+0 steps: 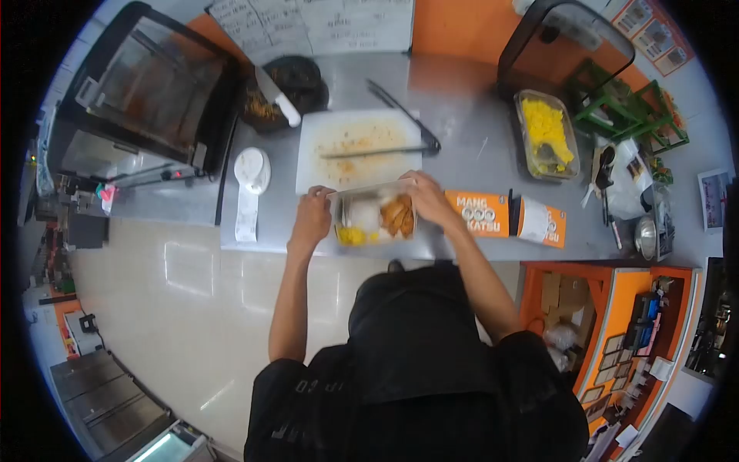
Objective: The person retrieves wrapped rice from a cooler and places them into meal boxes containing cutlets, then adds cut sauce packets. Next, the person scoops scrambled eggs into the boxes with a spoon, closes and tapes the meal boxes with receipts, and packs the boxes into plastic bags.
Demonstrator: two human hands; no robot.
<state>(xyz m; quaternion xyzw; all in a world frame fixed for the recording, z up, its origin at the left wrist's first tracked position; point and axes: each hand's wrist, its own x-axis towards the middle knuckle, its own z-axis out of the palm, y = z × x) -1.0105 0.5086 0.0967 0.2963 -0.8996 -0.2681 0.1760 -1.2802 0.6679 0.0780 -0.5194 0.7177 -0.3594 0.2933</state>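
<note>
A rectangular food box [371, 191] is held level at the counter's front edge, one hand at each end. White rice [363, 211] fills its middle, yellow scrambled-egg-like food [352, 235] lies at the front left, and browned fried pieces [397, 215] are on the right. My left hand [313, 215] is closed on the box's left rim. At the back right corner, my right hand [428, 198] grips the other side. Just behind is a white cutting board [323, 142] with brown crumbs and stains. Spread black tongs [377, 153] lie partly across it.
Orange printed box sleeves [477, 213] lie to the right. Farther right stands a tub [573, 168] of yellow food beside a green rack [616, 108]. On the left are a white scale-like device [252, 171], a white-handled knife [288, 111] and a glass-fronted warmer [146, 92].
</note>
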